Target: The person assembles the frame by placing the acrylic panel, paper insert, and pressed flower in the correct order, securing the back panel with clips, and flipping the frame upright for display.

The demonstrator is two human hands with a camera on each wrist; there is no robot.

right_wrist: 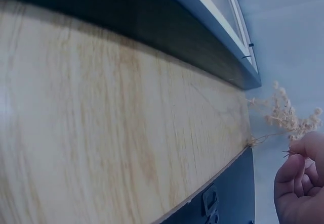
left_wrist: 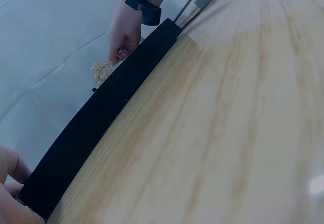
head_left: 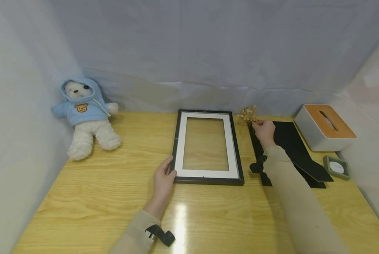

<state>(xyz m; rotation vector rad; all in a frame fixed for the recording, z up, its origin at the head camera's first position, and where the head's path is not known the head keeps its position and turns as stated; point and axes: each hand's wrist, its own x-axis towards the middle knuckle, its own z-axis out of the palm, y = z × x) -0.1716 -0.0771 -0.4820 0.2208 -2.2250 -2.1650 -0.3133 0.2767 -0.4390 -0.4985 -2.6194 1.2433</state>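
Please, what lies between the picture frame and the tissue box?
In the head view: wooden table, a black board, and the right hand pinching dried flowers.

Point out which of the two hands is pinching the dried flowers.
The right hand, on the tissue box side: it pinches the dried flowers. The left hand grips the picture frame near its lower-left corner.

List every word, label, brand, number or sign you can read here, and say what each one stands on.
No readable words, brands or numbers in any view.
Blue hoodie: a brown animal-face patch, no lettering to be seen.
Black-edged frame and white box with orange top: no text visible.
White disc in the green holder: too small to tell whether it is marked.
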